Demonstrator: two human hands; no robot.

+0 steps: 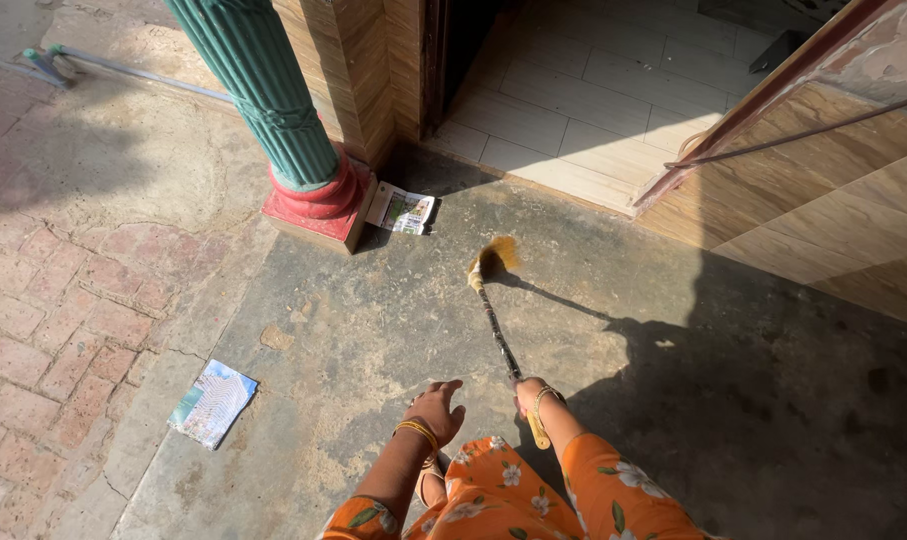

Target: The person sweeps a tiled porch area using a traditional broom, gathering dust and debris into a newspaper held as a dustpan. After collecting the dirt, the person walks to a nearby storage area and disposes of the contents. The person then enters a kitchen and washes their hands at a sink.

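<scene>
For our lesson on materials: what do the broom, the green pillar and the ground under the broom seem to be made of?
The long thin broom, held in the right hand: probably a dark stick with a pale yellow straw-like head, fibres fanned. The fluted green pillar: likely painted masonry or plaster, matte, red base. The grey ground: seemingly rough worn concrete, patchy and dusty.

We see a broom (495,310) with a long, thin, dark stick. Its yellow, fluffy brush end rests on the grey floor (373,330), far from us, out in the sunshine. The stick slants back toward us. Our right hand (529,396) holds its near end. The broom makes a thin dark shadow on the floor beside it.
</scene>
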